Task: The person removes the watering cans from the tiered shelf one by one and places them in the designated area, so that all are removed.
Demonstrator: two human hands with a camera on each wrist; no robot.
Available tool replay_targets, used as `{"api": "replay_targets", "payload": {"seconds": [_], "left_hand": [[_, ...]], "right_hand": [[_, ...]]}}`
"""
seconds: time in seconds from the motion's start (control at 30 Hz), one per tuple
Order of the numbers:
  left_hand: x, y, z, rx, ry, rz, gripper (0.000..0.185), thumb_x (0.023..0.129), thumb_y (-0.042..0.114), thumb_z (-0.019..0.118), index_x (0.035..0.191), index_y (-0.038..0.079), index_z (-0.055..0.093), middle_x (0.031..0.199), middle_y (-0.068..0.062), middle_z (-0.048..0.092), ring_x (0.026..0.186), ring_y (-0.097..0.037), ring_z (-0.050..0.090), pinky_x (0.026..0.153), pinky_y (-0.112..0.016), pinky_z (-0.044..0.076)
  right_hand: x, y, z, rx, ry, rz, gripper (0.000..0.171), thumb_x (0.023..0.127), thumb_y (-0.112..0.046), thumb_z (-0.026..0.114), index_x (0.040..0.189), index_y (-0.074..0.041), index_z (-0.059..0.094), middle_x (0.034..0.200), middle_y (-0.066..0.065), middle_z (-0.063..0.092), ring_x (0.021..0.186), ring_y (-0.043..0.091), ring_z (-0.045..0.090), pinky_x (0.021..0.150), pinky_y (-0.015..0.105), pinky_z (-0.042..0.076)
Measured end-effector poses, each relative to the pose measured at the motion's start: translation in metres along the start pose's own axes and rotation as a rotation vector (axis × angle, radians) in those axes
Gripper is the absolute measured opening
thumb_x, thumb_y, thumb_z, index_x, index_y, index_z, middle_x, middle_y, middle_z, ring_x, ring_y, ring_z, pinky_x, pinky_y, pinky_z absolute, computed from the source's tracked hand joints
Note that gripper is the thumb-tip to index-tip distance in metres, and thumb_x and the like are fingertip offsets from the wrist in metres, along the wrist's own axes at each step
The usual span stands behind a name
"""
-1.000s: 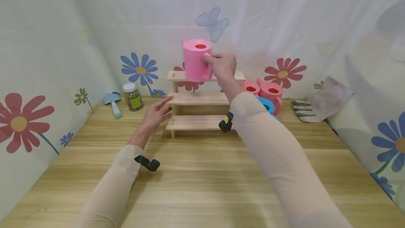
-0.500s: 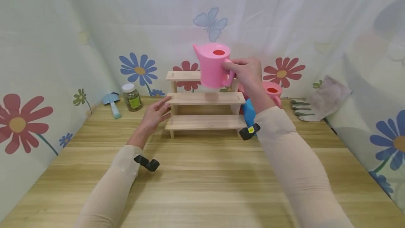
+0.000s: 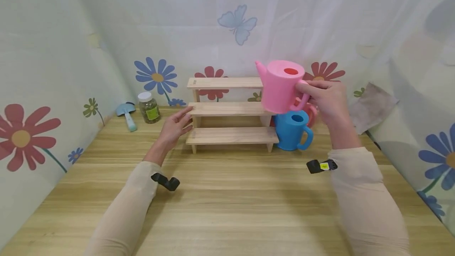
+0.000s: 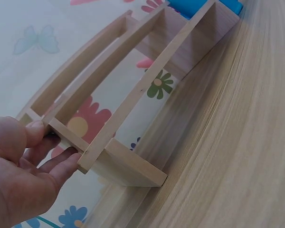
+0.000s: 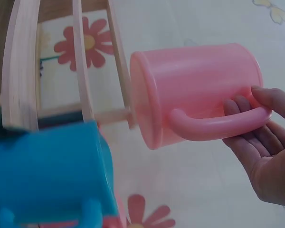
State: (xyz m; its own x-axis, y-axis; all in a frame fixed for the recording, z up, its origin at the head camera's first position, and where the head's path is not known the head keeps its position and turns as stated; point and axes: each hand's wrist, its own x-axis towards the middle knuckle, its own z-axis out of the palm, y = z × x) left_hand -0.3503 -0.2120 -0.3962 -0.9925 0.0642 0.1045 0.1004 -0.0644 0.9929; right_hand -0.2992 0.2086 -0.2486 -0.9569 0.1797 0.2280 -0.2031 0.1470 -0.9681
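The right hand (image 3: 328,100) grips a pink watering can (image 3: 282,86) by its handle, holding it in the air above a blue can (image 3: 292,129) beside the wooden shelf (image 3: 229,108). The left hand (image 3: 175,126), fingers straight, rests against the shelf's left end.

A pink watering can (image 3: 282,86) hangs above a blue one (image 3: 293,130); the pale wooden shelf (image 3: 229,110) fronts white curtains (image 3: 320,23) with red and blue flowers.
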Motion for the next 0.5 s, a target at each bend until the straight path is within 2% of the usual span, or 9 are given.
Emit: {"api": "replay_targets", "payload": {"seconds": [0.13,0.27,0.43,0.5], "left_hand": [[0.001,0.0,0.0,-0.006,-0.004,0.001,0.039,0.095,0.02,0.046,0.134,0.02,0.047,0.143,-0.005,0.032,0.124,-0.029,0.037,0.096,-0.039,0.04],[0.002,0.0,0.001,-0.017,-0.004,0.001,0.039,0.095,0.019,0.046,0.134,0.019,0.047,0.143,-0.007,0.031,0.124,-0.031,0.036,0.097,-0.042,0.038],[0.001,-0.001,-0.001,-0.012,-0.015,0.012,0.038,0.095,0.019,0.046,0.134,0.019,0.047,0.142,-0.007,0.032,0.124,-0.031,0.036,0.096,-0.041,0.039],[0.001,-0.001,-0.001,-0.013,-0.014,0.018,0.038,0.095,0.019,0.046,0.133,0.019,0.047,0.142,-0.007,0.032,0.124,-0.03,0.037,0.096,-0.04,0.04]], "right_hand": [[-0.005,0.005,-0.028,0.086,0.004,-0.018,0.041,0.065,-0.029,0.082,0.098,-0.006,0.072,0.081,0.006,0.068,0.079,0.02,0.063,0.068,0.023,0.054],[-0.01,0.013,-0.05,0.21,-0.016,-0.044,0.034,0.068,-0.016,0.08,0.095,0.001,0.071,0.075,0.009,0.068,0.073,0.021,0.066,0.068,0.028,0.054],[-0.017,0.023,-0.07,0.228,-0.024,-0.054,0.032,0.07,-0.013,0.078,0.096,0.003,0.07,0.076,0.011,0.068,0.072,0.022,0.066,0.068,0.028,0.053],[-0.018,0.025,-0.077,0.197,-0.013,-0.056,0.033,0.071,-0.015,0.078,0.098,0.002,0.07,0.077,0.01,0.068,0.072,0.021,0.066,0.067,0.025,0.053]]}}
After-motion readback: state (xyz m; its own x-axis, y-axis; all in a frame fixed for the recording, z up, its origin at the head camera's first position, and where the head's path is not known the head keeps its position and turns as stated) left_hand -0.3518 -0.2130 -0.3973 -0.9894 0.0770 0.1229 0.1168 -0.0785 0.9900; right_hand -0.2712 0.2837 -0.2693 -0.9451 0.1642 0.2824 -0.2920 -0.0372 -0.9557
